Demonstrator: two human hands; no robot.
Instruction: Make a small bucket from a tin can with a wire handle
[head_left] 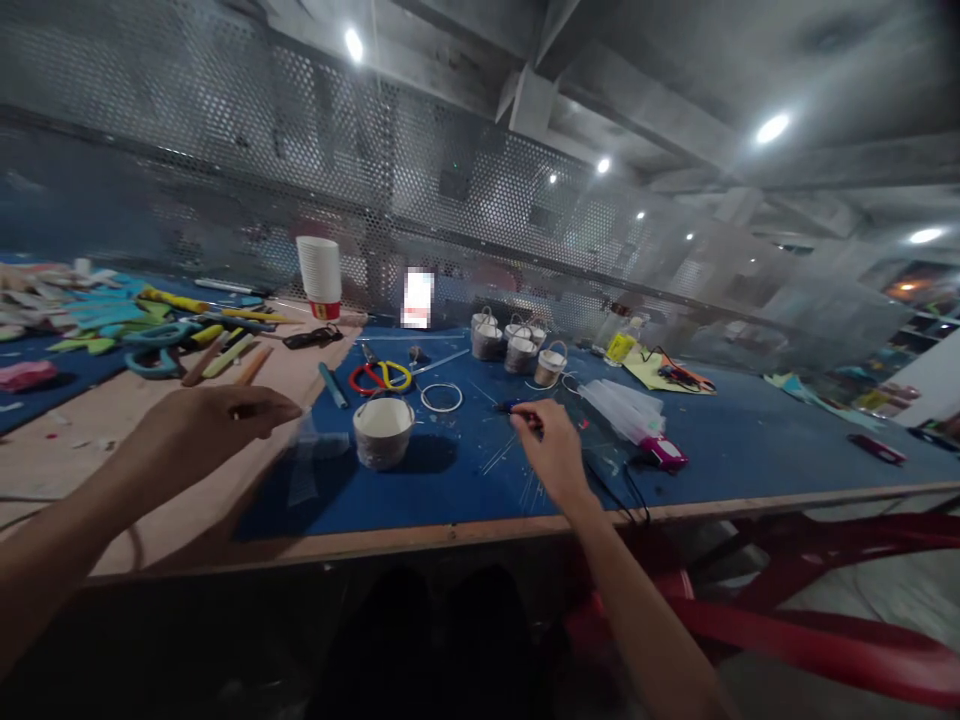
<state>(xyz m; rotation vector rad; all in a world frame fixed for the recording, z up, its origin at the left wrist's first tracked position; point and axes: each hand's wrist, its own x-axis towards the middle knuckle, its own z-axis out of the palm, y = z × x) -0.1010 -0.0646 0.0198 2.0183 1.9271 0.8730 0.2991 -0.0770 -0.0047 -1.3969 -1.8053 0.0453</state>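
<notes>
A small wrapped cup [383,434] with a white inside stands upright on the blue mat [420,505], between my two hands. My left hand [225,420] is raised left of the cup, its fingers pressed together, with a thin clear strip [304,465] hanging at the fingertips. To the right of the cup, my right hand [551,445] has its fingers closed around a small dark blue tool [507,407] low over the mat. Behind the cup lie red-and-yellow-handled scissors [380,377] and a white wire ring [442,397].
Several small cups with handles [520,350] stand at the back, near a bottle [622,342]. A stack of paper cups [320,275], teal scissors [161,345] and sticks are at the left. Clear plastic [622,408] and a magenta object [664,453] lie at the right.
</notes>
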